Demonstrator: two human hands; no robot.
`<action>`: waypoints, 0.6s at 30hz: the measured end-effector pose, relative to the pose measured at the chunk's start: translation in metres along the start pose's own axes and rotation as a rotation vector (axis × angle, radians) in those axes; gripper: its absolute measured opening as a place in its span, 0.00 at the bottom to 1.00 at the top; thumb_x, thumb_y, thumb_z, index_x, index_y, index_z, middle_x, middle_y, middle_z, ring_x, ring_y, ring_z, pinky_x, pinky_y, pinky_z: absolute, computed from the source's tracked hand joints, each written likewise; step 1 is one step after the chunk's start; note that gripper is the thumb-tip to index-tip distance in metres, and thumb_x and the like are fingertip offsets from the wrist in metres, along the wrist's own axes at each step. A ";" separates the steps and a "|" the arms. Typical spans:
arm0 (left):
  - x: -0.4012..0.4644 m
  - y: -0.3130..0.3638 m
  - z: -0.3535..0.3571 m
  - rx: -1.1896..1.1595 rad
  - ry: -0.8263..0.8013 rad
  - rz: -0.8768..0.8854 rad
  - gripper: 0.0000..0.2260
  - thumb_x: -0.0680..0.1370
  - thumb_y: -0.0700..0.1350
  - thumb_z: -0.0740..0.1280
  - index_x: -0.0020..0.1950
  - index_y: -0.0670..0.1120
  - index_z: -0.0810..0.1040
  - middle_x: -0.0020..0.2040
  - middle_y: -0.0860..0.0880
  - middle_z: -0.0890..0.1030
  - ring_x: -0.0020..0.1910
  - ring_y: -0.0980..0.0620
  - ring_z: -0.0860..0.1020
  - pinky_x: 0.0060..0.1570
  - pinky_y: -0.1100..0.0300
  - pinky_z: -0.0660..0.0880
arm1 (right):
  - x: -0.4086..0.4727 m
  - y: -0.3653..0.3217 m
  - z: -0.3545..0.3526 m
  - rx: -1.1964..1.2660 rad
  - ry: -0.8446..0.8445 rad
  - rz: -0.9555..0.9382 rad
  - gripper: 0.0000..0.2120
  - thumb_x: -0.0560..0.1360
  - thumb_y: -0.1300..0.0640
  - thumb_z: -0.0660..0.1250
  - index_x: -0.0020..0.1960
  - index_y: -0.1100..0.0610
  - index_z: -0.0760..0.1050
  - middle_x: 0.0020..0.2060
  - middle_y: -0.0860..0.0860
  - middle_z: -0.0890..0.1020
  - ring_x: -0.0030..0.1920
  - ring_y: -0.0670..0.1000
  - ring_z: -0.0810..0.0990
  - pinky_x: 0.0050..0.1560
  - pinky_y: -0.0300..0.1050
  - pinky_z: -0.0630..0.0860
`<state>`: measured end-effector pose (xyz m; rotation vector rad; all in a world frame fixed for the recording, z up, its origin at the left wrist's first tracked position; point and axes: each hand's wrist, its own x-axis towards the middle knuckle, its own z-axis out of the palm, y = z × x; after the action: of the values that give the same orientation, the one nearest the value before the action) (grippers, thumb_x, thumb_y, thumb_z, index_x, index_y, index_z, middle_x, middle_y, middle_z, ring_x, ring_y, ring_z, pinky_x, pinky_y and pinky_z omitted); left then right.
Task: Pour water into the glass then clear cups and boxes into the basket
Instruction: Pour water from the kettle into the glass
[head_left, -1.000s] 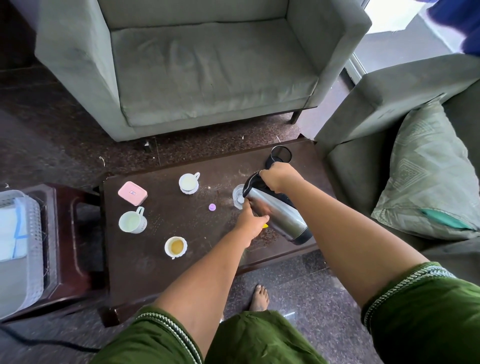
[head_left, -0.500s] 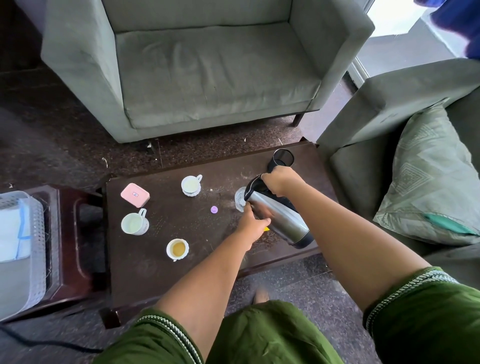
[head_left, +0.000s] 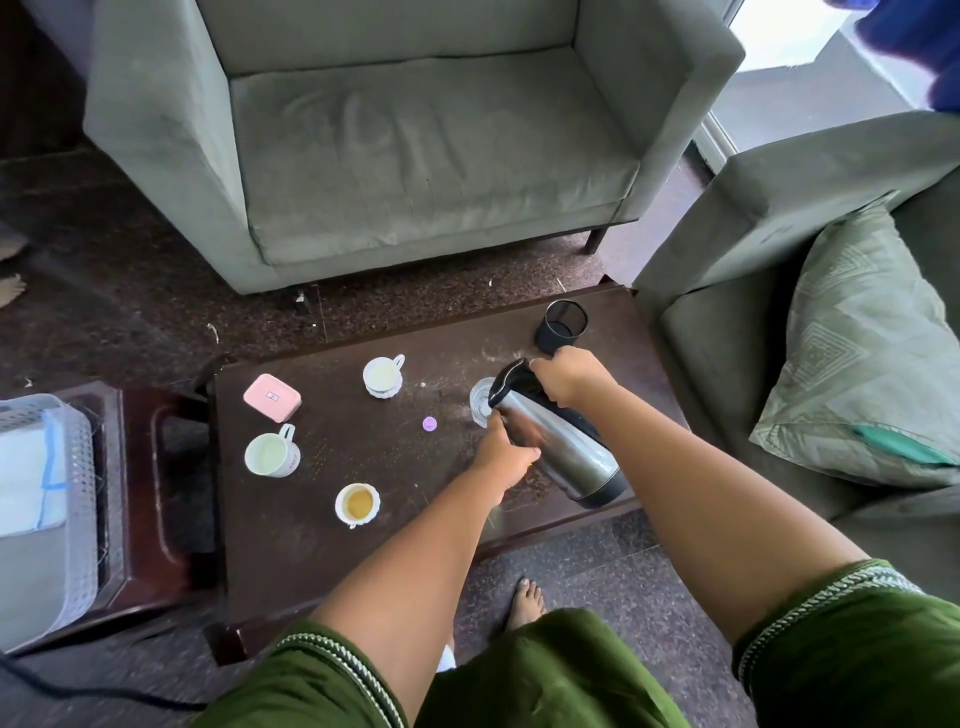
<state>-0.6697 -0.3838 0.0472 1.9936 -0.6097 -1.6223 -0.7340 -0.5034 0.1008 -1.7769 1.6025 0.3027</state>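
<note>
1. Steel kettle (head_left: 558, 449) hangs tilted, spout over the glass (head_left: 480, 401) on the bench (head_left: 322, 561); right hand (head_left: 571, 375) grips its handle.
2. Left hand (head_left: 501, 454) curls against the kettle's body.
3. Basket (head_left: 78, 499) sits far left.

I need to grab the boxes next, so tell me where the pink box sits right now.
In the head view the pink box lies on the dark table's far left corner, just beyond the white mug and left of the cup on a saucer.
</note>
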 end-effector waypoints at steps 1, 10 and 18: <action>0.001 0.000 0.000 0.002 0.004 0.007 0.37 0.78 0.42 0.67 0.79 0.49 0.47 0.75 0.44 0.65 0.71 0.43 0.67 0.65 0.53 0.68 | -0.003 0.004 0.000 0.048 0.016 -0.008 0.17 0.76 0.51 0.55 0.33 0.59 0.72 0.30 0.55 0.77 0.36 0.58 0.77 0.34 0.44 0.72; 0.007 -0.004 0.003 -0.014 0.050 0.047 0.25 0.76 0.39 0.66 0.71 0.44 0.61 0.62 0.45 0.75 0.58 0.48 0.74 0.57 0.57 0.73 | -0.020 0.040 0.012 0.148 0.103 -0.011 0.22 0.77 0.47 0.53 0.43 0.63 0.76 0.44 0.61 0.81 0.49 0.61 0.77 0.51 0.51 0.73; 0.008 -0.002 0.007 0.012 0.155 0.029 0.22 0.77 0.40 0.60 0.71 0.47 0.62 0.61 0.44 0.77 0.57 0.42 0.77 0.58 0.48 0.76 | -0.037 0.063 0.029 0.218 0.257 0.073 0.27 0.73 0.40 0.52 0.35 0.62 0.75 0.31 0.56 0.78 0.37 0.57 0.76 0.45 0.51 0.75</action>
<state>-0.6750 -0.3883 0.0385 2.0863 -0.5880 -1.4341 -0.7927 -0.4548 0.0810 -1.6429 1.8061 -0.0703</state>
